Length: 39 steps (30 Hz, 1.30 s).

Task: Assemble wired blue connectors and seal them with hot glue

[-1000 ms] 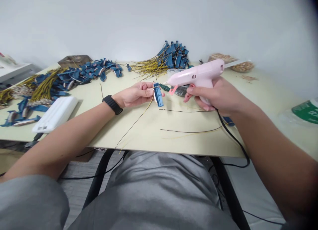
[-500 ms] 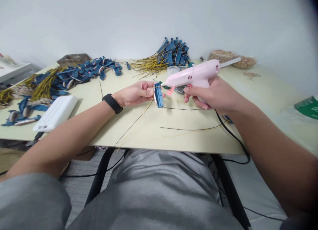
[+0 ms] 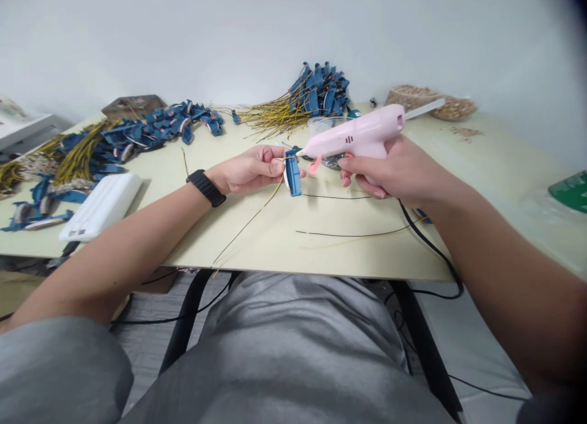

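Between the fingers and thumb of my left hand (image 3: 257, 169) is a small blue plastic part (image 3: 293, 175), held up over the table. A thin yellow and black wire (image 3: 250, 219) runs from it down toward the table's front edge. My right hand (image 3: 398, 173) is wrapped round the handle of a pink hot glue gun (image 3: 355, 134). A clear glue stick (image 3: 425, 108) sticks out of its back end. The gun's nozzle is at the upper end of the blue part; whether it touches cannot be made out.
Bundled blue parts (image 3: 321, 88) with wires lie at the back, and a heap of similar parts (image 3: 151, 127) at the left. A white power bank (image 3: 103, 205) lies near my left forearm. The gun's black cord (image 3: 428, 244) hangs over the table (image 3: 257, 253) edge.
Both hands keep nearly the same pose, with the nozzle still at the blue part's upper end. The whole view has shifted slightly.
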{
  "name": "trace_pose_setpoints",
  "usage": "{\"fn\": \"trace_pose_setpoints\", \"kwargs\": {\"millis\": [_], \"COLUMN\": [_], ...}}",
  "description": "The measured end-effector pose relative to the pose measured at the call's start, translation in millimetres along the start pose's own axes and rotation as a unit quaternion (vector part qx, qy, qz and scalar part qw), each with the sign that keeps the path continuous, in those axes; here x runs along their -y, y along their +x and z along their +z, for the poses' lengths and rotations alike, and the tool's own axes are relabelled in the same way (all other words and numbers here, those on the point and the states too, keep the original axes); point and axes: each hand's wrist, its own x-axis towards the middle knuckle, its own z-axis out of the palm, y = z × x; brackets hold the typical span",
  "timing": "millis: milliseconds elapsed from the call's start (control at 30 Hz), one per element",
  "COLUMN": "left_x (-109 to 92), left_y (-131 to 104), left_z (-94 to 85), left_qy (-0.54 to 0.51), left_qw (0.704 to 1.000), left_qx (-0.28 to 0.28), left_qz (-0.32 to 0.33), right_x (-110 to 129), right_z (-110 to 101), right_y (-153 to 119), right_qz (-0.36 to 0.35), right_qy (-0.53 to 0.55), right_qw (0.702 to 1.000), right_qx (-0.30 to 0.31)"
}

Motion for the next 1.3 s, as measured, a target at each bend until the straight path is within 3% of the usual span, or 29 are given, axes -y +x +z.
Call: {"fn": "trace_pose_setpoints", "kwargs": {"millis": [1300], "left_x": [-2.4], "left_y": [-0.2], "left_z": [4.4], "left_qy": [0.005], "left_qw": [1.000], "left_qx": [-0.003], "left_qz": [0.000], "right_x": [0.6], "right_z": [-0.3], "right_y": [-1.0], "right_qz": [-0.006], "right_qy": [0.000], "right_qw": [1.000], "right_qx": [0.010]}}
